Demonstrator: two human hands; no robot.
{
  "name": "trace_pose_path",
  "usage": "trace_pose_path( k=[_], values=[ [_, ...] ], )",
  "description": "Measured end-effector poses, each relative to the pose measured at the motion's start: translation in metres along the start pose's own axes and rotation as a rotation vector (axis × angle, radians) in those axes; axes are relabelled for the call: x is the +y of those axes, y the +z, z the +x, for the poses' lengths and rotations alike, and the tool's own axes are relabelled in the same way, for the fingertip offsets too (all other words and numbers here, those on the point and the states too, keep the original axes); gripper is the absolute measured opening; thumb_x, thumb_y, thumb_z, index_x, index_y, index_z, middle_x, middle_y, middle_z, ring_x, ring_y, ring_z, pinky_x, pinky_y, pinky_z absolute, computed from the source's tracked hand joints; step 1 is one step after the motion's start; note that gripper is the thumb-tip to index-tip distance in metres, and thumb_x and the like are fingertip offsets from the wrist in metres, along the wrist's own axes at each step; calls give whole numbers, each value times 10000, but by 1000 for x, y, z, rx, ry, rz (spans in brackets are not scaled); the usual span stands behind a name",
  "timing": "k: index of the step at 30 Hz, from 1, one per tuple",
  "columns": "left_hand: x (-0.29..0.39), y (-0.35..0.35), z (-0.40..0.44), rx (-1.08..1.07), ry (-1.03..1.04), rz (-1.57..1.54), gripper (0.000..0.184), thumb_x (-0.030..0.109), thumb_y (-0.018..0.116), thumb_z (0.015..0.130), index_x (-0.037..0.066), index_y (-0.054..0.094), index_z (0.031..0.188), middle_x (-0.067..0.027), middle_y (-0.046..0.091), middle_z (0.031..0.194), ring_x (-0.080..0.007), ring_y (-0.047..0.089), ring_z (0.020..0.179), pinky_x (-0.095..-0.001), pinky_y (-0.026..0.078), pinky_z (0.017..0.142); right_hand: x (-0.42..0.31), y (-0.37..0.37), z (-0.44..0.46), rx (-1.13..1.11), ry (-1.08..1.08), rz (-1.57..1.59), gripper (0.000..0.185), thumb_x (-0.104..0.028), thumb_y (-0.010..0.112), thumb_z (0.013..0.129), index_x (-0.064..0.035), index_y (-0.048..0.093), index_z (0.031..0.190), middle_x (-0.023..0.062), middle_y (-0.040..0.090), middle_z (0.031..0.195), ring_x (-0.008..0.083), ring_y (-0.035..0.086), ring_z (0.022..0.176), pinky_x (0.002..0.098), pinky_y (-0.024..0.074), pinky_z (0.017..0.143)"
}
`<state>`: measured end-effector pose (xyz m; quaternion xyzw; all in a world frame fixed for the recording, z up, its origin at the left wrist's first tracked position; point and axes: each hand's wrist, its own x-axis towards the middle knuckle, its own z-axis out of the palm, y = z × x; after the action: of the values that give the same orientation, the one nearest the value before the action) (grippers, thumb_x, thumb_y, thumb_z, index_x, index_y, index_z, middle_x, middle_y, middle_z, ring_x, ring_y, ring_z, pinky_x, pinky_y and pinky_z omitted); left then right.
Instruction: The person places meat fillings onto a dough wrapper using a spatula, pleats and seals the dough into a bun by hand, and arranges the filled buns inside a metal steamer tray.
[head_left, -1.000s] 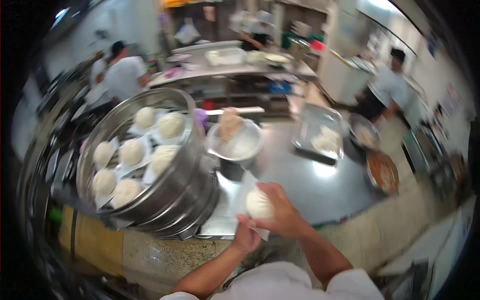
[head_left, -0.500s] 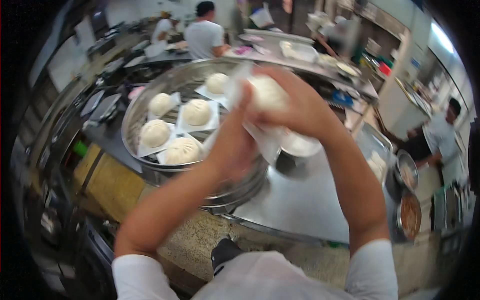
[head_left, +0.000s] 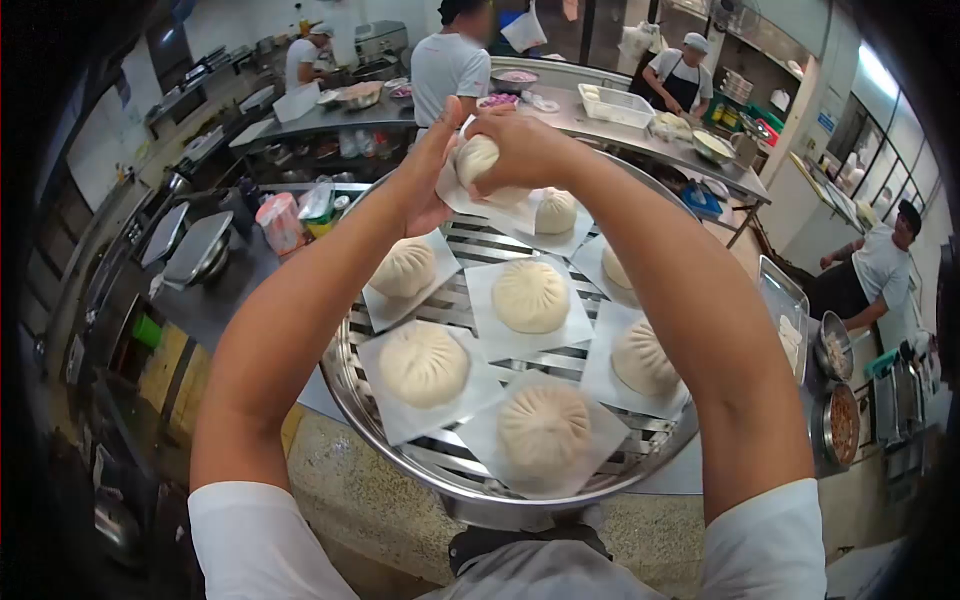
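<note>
A pleated white bun (head_left: pixel 477 158) on a paper square is between my two hands at the far side of a round metal steamer tray (head_left: pixel 345 385). My right hand (head_left: pixel 515 150) curls its fingers round the bun. The fingers of my left hand (head_left: pixel 430 180) are stretched out flat along the paper's left side. Several other buns sit on white paper squares on the slatted tray, among them one in the middle (head_left: pixel 531 296) and one near the front rim (head_left: pixel 544 428). My right forearm partly covers the buns on the right.
Right of the steamer are a metal tray (head_left: pixel 783 290) and a bowl of reddish filling (head_left: pixel 841 425). A bowl with a ladle (head_left: pixel 833 345) stands between them. Several co-workers stand around the back counter (head_left: pixel 570 115) and at the right. Lidded metal containers (head_left: pixel 198 247) are at left.
Both hands have carried the bun from in front of me over the steamer to its far side. The view has moved so the steamer now fills the centre. My left fingers have straightened.
</note>
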<state>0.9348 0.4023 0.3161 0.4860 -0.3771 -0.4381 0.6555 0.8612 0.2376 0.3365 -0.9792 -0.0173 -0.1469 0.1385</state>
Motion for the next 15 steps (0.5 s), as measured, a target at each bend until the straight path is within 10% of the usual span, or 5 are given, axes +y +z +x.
trace_pose_path(
  k=[6,9,15],
  values=[
    [-23,-73,32,244,-157,28,987,809,458,867,58,342,1497,-143,500,1452,-269,571,1250,-452,446,1067,9,58,58,-174,106,-115,811,-382,883,546,-96,646,1266,208,683,1167,367,665,1073,443,534,928],
    [-33,-87,34,375,-251,270,933,742,472,899,143,250,1579,-142,245,1633,-428,241,1469,-569,167,1184,25,122,70,-318,100,-206,622,-302,910,532,-117,748,1103,172,719,1105,334,686,1041,436,552,906],
    [-38,-92,36,213,-258,409,903,725,450,924,157,238,1594,-106,213,1650,-324,170,1512,-557,114,1186,-9,82,37,-217,260,-236,854,-479,892,614,-115,611,1334,180,669,1236,353,640,1139,454,514,972]
  ],
)
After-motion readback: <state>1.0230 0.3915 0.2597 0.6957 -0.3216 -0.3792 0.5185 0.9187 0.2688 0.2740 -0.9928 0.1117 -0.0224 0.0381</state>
